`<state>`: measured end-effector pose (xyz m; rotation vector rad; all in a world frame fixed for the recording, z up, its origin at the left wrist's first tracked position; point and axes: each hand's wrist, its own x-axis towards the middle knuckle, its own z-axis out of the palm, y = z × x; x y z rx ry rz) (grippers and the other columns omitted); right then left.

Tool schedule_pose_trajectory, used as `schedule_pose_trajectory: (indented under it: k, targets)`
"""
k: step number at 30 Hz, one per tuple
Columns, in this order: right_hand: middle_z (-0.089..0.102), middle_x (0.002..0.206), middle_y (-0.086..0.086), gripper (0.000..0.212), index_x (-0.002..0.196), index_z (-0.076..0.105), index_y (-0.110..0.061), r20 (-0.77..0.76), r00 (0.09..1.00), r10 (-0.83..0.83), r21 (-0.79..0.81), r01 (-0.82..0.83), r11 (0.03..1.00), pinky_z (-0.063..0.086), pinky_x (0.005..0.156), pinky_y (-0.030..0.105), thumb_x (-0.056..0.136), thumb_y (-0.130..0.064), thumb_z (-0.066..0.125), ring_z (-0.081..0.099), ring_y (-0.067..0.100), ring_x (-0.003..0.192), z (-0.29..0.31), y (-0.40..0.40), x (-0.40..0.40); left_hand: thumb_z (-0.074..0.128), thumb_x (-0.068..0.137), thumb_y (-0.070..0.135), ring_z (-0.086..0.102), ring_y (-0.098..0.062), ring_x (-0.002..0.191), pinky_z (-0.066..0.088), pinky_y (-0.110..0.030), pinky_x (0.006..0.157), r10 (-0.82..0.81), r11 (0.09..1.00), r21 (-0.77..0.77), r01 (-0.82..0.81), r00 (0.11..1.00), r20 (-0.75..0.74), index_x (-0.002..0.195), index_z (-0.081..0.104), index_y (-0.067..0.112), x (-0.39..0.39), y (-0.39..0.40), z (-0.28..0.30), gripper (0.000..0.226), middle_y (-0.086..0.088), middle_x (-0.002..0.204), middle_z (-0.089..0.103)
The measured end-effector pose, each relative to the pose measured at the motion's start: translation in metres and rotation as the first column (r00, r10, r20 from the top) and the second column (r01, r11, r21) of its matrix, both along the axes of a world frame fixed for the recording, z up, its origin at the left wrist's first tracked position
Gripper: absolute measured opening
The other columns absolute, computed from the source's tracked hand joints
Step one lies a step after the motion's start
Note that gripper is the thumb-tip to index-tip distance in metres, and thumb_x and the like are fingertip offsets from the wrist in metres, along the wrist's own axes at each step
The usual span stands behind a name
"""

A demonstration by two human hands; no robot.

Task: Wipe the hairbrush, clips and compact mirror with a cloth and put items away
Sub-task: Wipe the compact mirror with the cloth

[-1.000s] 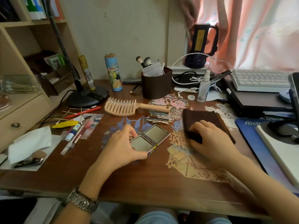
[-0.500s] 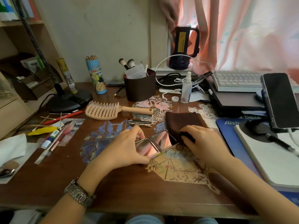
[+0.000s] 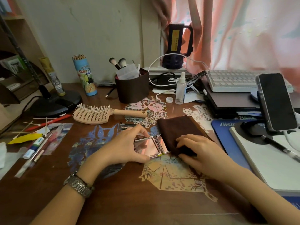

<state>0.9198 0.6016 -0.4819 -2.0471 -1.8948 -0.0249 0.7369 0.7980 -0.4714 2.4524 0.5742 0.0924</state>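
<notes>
Change since half a second ago: brown cloth (image 3: 177,130) drawn leftward over the right leaf of the compact mirror (image 3: 146,146). Right hand (image 3: 199,153), fingers curled, presses the soft napped fabric down. Left hand (image 3: 123,146) pinches the left leaf's rim, thumb and fingers, apparently bracing it. Mirror: hinged, square, glossy, flat on desk (image 3: 48,184). Hairbrush (image 3: 95,114): beige, vented, behind; clips (image 3: 128,125) metallic.
</notes>
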Motion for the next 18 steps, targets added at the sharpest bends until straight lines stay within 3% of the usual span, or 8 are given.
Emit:
schedule_pose_trajectory:
  k: [4,8,13,18]
  targets:
    - [0.043,0.139,-0.018,0.050,0.125,0.049,-0.034,-0.066,0.997,0.041,-0.120,-0.049,0.992,0.018,0.113,0.022,0.084,-0.062,0.043,0.030,-0.004,0.133,0.002,0.002,0.006,0.082,0.059,0.053,0.045,0.011,0.110,0.043,-0.019,0.095,-0.020,1.000,-0.014,0.021,1.000,0.020,0.118,0.044,0.041,-0.009,0.004,-0.005,0.071,0.026,0.121,0.047]
    - [0.032,0.141,-0.028,0.058,0.135,0.040,-0.041,-0.164,0.985,0.047,-0.141,-0.070,0.987,0.010,0.111,0.014,0.084,-0.068,0.035,0.014,-0.023,0.128,0.004,0.006,0.012,0.081,0.057,0.057,0.044,0.011,0.110,0.038,-0.010,0.092,-0.009,1.000,0.006,0.008,0.999,0.042,0.119,0.045,0.040,-0.016,0.006,-0.007,0.074,0.026,0.120,0.045]
    - [0.031,0.143,-0.028,0.058,0.135,0.042,-0.042,-0.109,0.991,0.079,-0.147,-0.095,0.985,0.016,0.112,0.020,0.083,-0.068,0.043,0.021,-0.012,0.134,-0.002,0.006,0.018,0.083,0.057,0.053,0.048,0.007,0.108,0.043,-0.013,0.093,0.008,1.000,0.014,-0.009,0.997,0.081,0.114,0.048,0.039,-0.017,0.006,-0.009,0.068,0.025,0.115,0.050]
    - [0.037,0.140,-0.026,0.054,0.136,0.043,-0.041,-0.045,0.997,0.069,-0.084,-0.072,0.994,0.021,0.109,0.019,0.087,-0.064,0.039,0.030,-0.005,0.132,-0.010,0.000,0.013,0.086,0.055,0.047,0.052,0.003,0.106,0.047,-0.021,0.093,0.023,1.000,0.000,-0.023,0.990,0.140,0.113,0.050,0.033,-0.016,0.006,-0.010,0.069,0.020,0.112,0.054]
